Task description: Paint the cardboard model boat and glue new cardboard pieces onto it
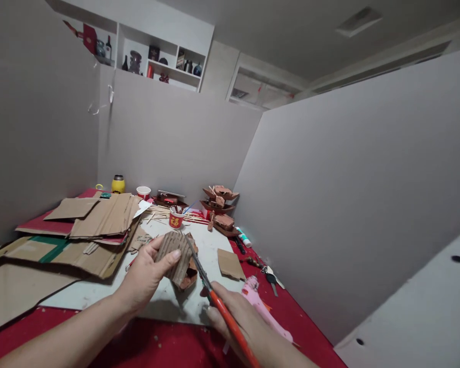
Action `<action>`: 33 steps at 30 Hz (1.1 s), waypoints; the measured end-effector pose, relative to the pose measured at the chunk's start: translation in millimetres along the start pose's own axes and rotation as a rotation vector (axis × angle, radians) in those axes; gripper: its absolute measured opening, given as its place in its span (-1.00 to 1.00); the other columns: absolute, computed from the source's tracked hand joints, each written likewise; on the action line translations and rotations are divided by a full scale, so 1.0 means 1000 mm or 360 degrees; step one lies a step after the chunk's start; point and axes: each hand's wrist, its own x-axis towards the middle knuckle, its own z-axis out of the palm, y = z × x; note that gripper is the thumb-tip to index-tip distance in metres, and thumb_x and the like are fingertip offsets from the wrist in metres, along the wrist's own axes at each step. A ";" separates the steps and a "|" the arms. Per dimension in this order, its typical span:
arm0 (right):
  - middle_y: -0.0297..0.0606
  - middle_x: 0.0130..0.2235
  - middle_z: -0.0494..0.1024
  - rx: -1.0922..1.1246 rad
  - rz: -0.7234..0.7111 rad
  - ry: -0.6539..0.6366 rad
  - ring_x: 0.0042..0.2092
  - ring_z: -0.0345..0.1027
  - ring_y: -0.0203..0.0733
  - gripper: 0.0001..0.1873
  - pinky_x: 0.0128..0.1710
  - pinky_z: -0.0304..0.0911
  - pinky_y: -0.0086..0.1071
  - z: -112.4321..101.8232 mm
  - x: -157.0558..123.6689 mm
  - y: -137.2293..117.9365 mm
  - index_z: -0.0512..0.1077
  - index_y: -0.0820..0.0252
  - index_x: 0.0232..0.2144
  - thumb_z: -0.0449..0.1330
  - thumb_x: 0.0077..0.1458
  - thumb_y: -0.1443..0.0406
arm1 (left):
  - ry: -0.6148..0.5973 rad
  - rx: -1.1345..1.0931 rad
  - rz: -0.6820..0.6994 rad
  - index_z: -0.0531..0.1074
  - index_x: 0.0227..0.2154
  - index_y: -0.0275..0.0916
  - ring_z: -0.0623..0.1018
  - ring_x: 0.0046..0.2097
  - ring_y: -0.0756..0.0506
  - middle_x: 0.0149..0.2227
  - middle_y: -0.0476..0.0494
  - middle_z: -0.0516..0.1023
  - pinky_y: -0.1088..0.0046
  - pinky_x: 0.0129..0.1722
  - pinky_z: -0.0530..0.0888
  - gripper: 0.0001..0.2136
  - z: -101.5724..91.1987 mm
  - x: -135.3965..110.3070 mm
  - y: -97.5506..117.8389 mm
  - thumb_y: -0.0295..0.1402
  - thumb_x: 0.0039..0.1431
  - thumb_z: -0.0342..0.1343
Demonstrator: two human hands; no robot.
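Between the thumb and fingers of my left hand (143, 273) is a piece of ridged corrugated cardboard (172, 255), tilted over the white work board. My right hand (239, 312) is closed around orange-handled scissors (227, 314). Their grey blades lie along the right edge of the corrugated cardboard; whether they touch it I cannot tell. Partly hidden behind the cardboard is a reddish-brown cardboard model (190, 279). A flat square of plain cardboard (230, 264) lies on the board to the right, beyond my right hand.
Cardboard sheets (103, 217) are stacked at the left. A red paper cup (176, 217) with sticks stands by loose wooden sticks (159, 212). Brown model boats (219, 204) are piled at the back. A pink glue gun (264, 309) lies at the right on the red cloth (138, 342).
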 end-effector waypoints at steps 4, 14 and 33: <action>-0.36 -0.43 0.38 -0.0001 -0.0025 0.0026 -0.43 0.17 -0.22 -0.73 -0.39 0.12 -0.40 0.004 -0.001 0.002 0.21 0.11 -0.38 -0.01 0.23 0.07 | -0.0038 -0.0012 -0.0041 0.50 -0.16 -0.20 0.55 -0.25 -0.06 -0.23 -0.11 0.61 0.44 -0.18 0.47 -0.74 0.003 -0.003 -0.003 -0.27 0.09 0.25; -0.35 -0.46 0.37 0.0147 -0.0111 0.0124 -0.45 0.16 -0.23 -0.58 -0.41 0.13 -0.41 0.015 -0.013 0.008 0.32 0.13 -0.34 -0.05 0.22 -0.06 | -0.0132 -0.0105 -0.0060 0.48 -0.15 -0.20 0.53 -0.25 -0.04 -0.24 -0.10 0.59 0.45 -0.19 0.47 -0.77 0.010 -0.009 -0.005 -0.30 0.13 0.23; -0.43 -0.58 0.27 0.0067 -0.0073 0.0314 -0.54 0.05 -0.34 -0.68 -0.51 0.15 -0.50 0.017 -0.071 0.018 0.35 0.17 -0.47 0.10 0.17 0.07 | -0.0501 -0.0036 -0.0350 0.45 -0.24 -0.27 0.59 -0.42 -0.01 -0.41 -0.03 0.53 0.53 -0.40 0.50 -0.81 0.022 -0.030 -0.012 -0.27 0.15 0.21</action>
